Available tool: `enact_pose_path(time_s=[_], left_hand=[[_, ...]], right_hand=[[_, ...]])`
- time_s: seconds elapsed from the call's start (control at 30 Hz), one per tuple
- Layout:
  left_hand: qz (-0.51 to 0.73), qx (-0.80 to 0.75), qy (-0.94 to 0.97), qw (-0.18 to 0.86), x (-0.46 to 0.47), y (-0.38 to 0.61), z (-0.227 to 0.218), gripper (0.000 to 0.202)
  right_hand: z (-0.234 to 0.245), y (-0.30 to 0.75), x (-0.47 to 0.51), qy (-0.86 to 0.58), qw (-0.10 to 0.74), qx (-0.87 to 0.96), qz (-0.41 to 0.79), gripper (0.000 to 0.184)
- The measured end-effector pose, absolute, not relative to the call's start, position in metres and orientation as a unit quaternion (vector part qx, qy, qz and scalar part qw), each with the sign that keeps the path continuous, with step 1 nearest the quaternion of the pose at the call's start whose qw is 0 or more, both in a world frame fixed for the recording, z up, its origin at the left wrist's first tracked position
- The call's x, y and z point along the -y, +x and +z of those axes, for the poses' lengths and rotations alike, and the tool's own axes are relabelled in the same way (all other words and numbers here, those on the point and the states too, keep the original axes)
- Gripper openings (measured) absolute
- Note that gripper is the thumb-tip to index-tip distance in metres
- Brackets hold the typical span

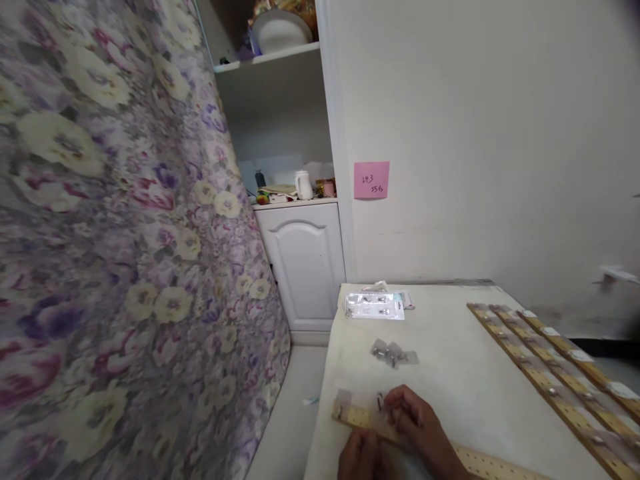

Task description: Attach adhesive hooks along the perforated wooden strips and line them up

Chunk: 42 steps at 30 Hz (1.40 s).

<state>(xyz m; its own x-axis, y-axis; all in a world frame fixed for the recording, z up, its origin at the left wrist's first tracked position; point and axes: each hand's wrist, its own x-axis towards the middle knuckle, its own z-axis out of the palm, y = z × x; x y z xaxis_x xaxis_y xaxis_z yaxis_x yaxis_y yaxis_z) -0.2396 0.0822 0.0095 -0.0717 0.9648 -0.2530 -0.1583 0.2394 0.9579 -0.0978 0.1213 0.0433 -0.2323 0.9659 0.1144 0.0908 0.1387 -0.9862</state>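
A pale yellow strip with rows of holes (356, 416) lies across the near part of the table, running under my hands to the lower right. My right hand (417, 420) is closed above it, pinching a small clear piece with a metal hook (380, 401). My left hand (361, 455) is closed at the strip's near edge; its fingertips hide what they grip. One clear square with a metal fitting (343, 403) sits on the strip's left end. Beyond my hands lies a small pile of clear squares with metal hooks (393, 353).
Clear packaging (374, 307) with small metal pieces lies at the table's back left. Several finished-looking strips with clear squares (545, 383) line the right side. A floral curtain (150, 253) hangs left; a white cabinet (305, 267) and a wall with a pink note (371, 180) stand behind.
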Motion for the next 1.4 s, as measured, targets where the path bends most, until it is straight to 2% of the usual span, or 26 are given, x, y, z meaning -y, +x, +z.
enact_pose_path(time_s=[0.1,0.27,0.43,0.6,0.77,1.03,1.2,1.4], left_hand=[[0.512,-0.517,0.332,0.601,-0.082,-0.24,0.01,0.057],[0.528,-0.491,0.302,0.623,-0.08,-0.239,0.017,0.052],[0.547,-0.482,0.288,0.621,-0.078,-0.235,0.019,0.049],[0.538,-0.485,0.282,0.629,-0.076,-0.235,0.016,0.051],[0.517,-0.495,0.279,0.64,-0.074,-0.237,0.018,0.052],[0.507,-0.512,0.272,0.637,-0.074,-0.244,0.014,0.05],[0.497,-0.574,0.319,0.567,-0.077,-0.255,0.009,0.046],[0.46,-0.617,0.349,0.535,-0.082,-0.257,0.013,0.042]], right_hand=[[0.041,-0.105,-0.108,-0.426,0.446,0.604,0.504,0.014],[0.044,-0.109,-0.099,-0.454,0.44,0.618,0.467,0.022],[0.041,-0.109,-0.099,-0.444,0.475,0.647,0.399,0.028],[0.03,-0.107,-0.097,-0.45,0.445,0.666,0.396,0.038],[0.036,-0.104,-0.099,-0.479,0.469,0.633,0.388,0.032],[0.041,-0.118,-0.123,-0.503,0.379,0.654,0.419,0.016],[0.035,-0.131,-0.137,-0.516,0.341,0.672,0.408,0.01],[0.025,-0.138,-0.152,-0.537,0.314,0.684,0.381,0.01]])
